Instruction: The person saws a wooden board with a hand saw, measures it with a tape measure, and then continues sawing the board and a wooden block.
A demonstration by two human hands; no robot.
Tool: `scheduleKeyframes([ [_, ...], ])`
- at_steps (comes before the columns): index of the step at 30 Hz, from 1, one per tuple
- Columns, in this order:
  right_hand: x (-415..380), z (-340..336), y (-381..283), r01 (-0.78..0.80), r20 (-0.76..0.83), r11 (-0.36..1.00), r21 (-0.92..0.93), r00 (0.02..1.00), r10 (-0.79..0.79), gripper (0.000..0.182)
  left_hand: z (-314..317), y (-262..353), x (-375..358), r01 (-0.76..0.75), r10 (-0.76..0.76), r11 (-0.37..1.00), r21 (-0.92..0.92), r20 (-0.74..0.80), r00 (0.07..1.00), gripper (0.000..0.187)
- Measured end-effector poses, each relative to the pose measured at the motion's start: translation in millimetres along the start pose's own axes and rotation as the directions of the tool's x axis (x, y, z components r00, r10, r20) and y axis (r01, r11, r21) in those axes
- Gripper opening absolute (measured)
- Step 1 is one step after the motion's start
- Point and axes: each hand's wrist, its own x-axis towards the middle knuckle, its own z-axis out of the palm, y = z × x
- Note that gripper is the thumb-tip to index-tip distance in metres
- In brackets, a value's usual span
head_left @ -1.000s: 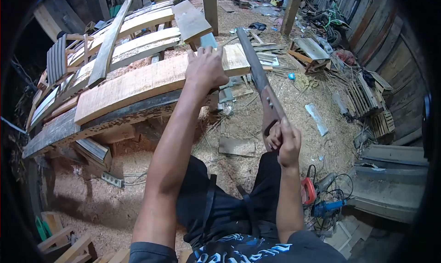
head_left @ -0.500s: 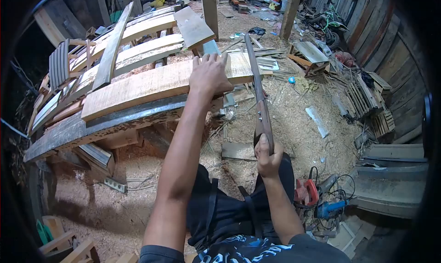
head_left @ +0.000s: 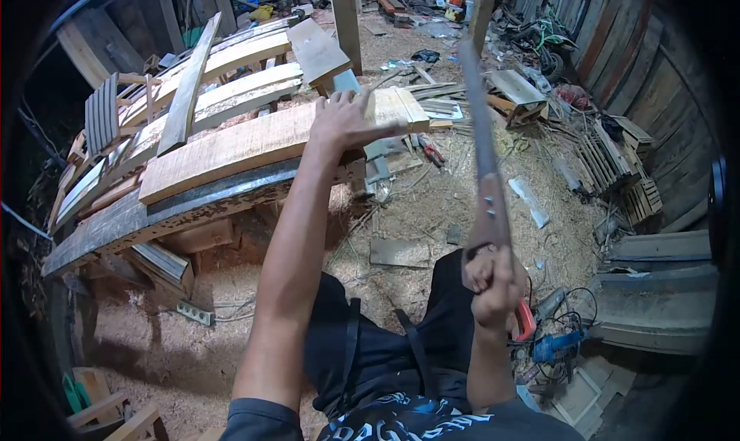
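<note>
My left hand (head_left: 339, 121) presses on the pale plank (head_left: 239, 144), its fingers over the far edge and its thumb stretched toward the right end. The plank rests on a dark, thick beam (head_left: 223, 190). Near that right end, a thin line crosses the wood. My right hand (head_left: 493, 287) is wrapped round the handle of a handsaw (head_left: 489, 186). The saw's blade points forward and up, apart from the plank on its right side, and is smeared by motion.
Red-handled pliers (head_left: 433, 156) lie on the sawdust-covered floor beyond the plank. A blue power tool (head_left: 556, 347) with cords and a red tool (head_left: 525, 321) are at right. More boards (head_left: 247, 94) lie behind the plank; a wooden post (head_left: 344, 25) stands at the back.
My right hand has moved right with the handsaw, taking the blade away from the plank's end. My left hand stays on the plank, its thumb now stretched out to the right.
</note>
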Motion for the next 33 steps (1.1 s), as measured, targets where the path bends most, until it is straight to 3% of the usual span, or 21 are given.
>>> scheduleKeyframes([
  [2, 9.7, -9.6, 27.8, -0.087, 0.06, 0.995, -0.053, 0.994, 0.091, 0.044, 6.9, -0.7, 14.3, 0.075, -0.078, 0.995, -0.07, -0.029, 0.997, 0.099],
  [3, 9.6, -11.4, 41.2, -0.097, 0.049, 0.99, -0.1, 0.994, 0.102, 0.044, -3.9, 6.4, 12.7, 0.108, -0.107, 0.994, -0.016, 0.042, 0.993, 0.085],
  [4, 8.6, -9.8, 51.7, -0.107, 0.039, 0.984, -0.145, 0.993, 0.113, 0.045, -4.6, 6.4, 19.0, 0.12, -0.12, 0.993, -0.015, 0.019, 0.993, 0.082],
  [6, 5.9, 0.6, 63.9, -0.131, 0.029, 0.99, -0.054, 0.991, 0.133, 0.046, 1.1, 2.4, 34.0, 0.147, -0.147, 0.989, -0.013, -0.016, 0.989, 0.076],
  [7, 4.2, 2.2, 70.8, -0.072, 0.029, 0.989, -0.13, 0.997, 0.076, 0.046, -0.4, 0.0, 44.8, 0.161, -0.16, 0.984, -0.072, 0.017, 0.987, 0.072],
  [14, -2.9, 10.3, 61.4, -0.14, 0.037, 0.989, -0.052, 0.989, 0.142, 0.045, 11.4, -6.2, 83.7, 0.154, -0.13, 0.978, -0.141, 0.164, 0.978, 0.062],
  [21, -6.1, 16.7, 61.3, -0.159, 0.067, 0.983, -0.091, 0.984, 0.165, 0.043, -2.3, 2.5, 70.4, 0.173, -0.143, 0.974, -0.147, 0.198, 0.97, 0.064],
  [25, 3.6, 19.3, 27.1, -0.241, 0.046, 0.963, -0.125, 0.968, 0.248, 0.047, 18.9, -0.8, 68.9, -0.046, 0.043, 0.998, -0.051, -0.066, 0.997, 0.052],
  [29, 54.4, 47.6, 17.5, -0.344, 0.094, 0.934, -0.097, 0.931, 0.352, 0.046, 24.2, -0.5, 69.5, -0.042, 0.04, 0.994, -0.097, -0.024, 0.999, 0.054],
  [33, 0.2, 27.4, -2.7, -0.296, 0.068, 0.944, -0.146, 0.949, 0.309, 0.043, 21.9, 0.7, 74.6, -0.014, 0.017, 0.999, -0.049, 0.057, 0.998, 0.066],
])
